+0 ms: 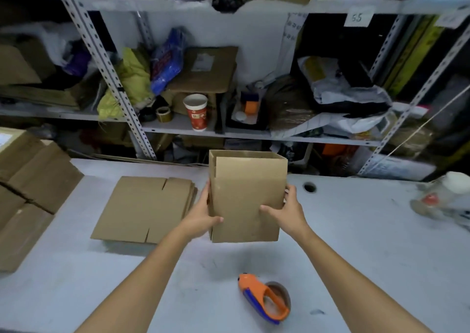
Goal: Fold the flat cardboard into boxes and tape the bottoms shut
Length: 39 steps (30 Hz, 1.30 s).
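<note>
Box [248,192] opened into a tube, clasped at the sides by left hand [203,215] and right hand [290,210]. Folding stage judged underway. Next: bottom flaps to be closed, tape dispenser [264,298] to be picked up.

We see soft, even light from above; the box [248,200] casts a faint shadow on the desk [356,231] toward 6 o'clock. The shelf uprights [106,70] bow at 9 and 3 o'clock, and the edges smear, notably the bottle [442,195] at 3 o'clock.

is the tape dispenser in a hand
No, the tape dispenser lies on the table; left hand and right hand grip the cardboard box.
</note>
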### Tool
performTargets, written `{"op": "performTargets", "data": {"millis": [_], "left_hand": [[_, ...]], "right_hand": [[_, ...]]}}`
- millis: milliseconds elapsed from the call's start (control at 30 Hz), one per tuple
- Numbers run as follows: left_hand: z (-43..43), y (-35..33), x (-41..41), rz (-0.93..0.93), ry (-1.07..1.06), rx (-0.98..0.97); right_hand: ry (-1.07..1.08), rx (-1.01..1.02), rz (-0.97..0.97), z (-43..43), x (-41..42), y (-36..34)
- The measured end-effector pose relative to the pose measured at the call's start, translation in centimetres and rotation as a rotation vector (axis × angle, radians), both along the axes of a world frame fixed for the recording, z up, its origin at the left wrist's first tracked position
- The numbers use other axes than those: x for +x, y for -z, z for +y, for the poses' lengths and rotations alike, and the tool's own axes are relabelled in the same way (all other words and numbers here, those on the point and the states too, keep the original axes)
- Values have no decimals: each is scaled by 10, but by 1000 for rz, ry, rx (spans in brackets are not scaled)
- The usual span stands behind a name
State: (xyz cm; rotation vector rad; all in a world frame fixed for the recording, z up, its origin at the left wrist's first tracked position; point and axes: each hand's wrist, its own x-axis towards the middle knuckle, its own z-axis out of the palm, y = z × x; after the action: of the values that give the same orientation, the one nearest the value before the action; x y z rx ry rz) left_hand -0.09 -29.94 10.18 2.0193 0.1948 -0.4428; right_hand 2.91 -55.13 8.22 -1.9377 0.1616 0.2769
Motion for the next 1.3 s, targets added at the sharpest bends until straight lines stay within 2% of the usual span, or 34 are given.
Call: {"op": "performTargets", "data": {"millis": [100,267,400,633,867,1133,1300], "left_hand": [[-12,4,-2,15,29,70],[-18,8,-5,-43,-64,-77],[-15,12,-10,-53,-73,-106],[-5,19,-10,-84,-101,-23],[-8,30,-13,-36,-48,32],[-11,45,-17,35,-223,-190],[-11,51,-14,39,-254,-227]], "right_hand": [[-26,-10,10,-13,-2,6],[-48,-20,-3,-16,-11,14],[-86,-71,-17,-9,-17,16],[-77,-72,-5,-4,-23,30],[-45,-87,19,1,-25,39],[-34,-64,50,7,-30,40],[33,-2,80,11,-25,37]]}}
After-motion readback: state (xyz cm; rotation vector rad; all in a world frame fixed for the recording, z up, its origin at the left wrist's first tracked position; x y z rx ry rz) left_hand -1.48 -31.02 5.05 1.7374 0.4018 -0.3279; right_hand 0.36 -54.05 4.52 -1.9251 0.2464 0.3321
